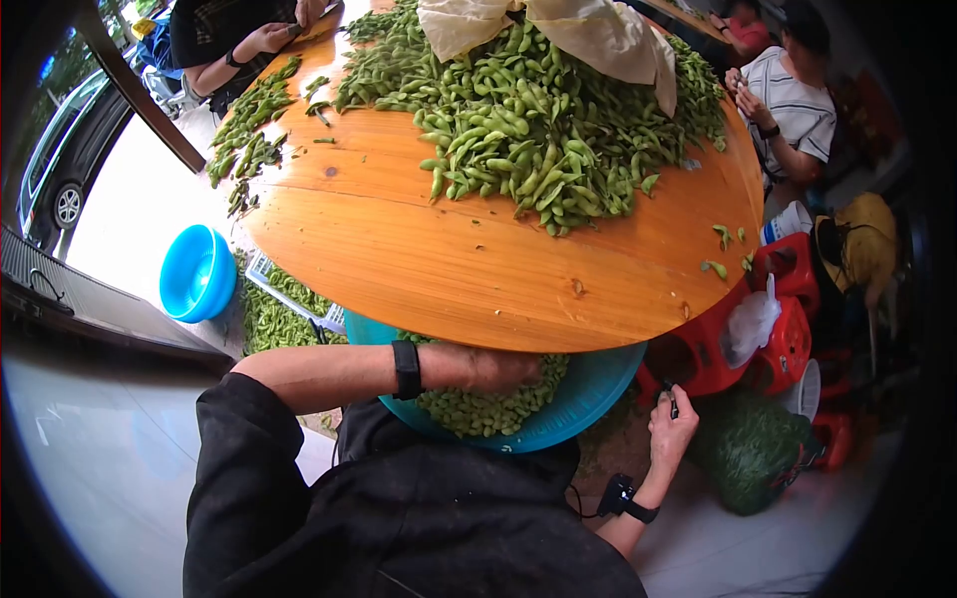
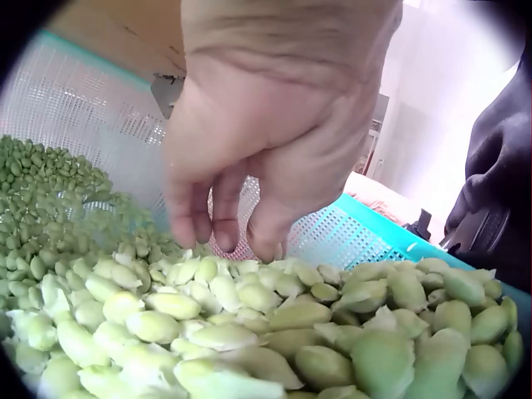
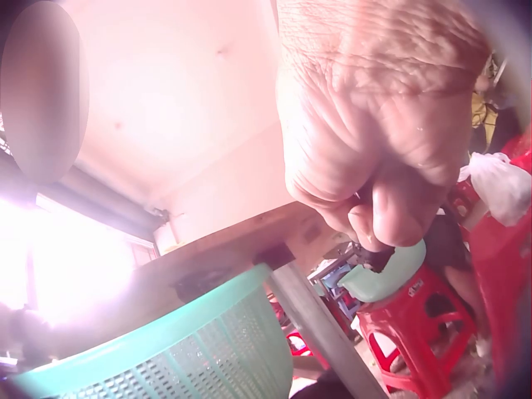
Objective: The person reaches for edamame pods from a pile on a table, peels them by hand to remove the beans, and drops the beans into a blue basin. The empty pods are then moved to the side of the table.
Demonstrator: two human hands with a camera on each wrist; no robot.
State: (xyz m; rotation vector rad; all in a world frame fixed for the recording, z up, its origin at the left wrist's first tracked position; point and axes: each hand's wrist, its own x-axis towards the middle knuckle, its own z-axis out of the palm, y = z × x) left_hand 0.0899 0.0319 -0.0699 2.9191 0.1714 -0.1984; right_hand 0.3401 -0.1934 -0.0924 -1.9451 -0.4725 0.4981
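My left hand [image 1: 498, 369] reaches into a turquoise mesh basket [image 1: 608, 384] below the table edge. In the left wrist view its bent fingers point down, the tips right at a heap of shelled green soybeans [image 2: 316, 362], with gaps between thumb and fingers. The basket's rim [image 2: 378, 229] curves behind that hand. Out to the right of the basket, my right hand [image 1: 673, 434] grips a small black tool [image 1: 674, 407]. From the right wrist view, curled fingers hide most of the tool [image 3: 378, 259], and I cannot tell its kind.
A round wooden table [image 1: 379, 229] carries a large pile of soybean pods [image 1: 558, 149], partly under a pale cloth [image 1: 608, 40]. Red stools [image 1: 788, 344] and a green bag [image 1: 753, 453] stand at right. A blue basin [image 1: 197, 274] is at left. Other people sit around the table.
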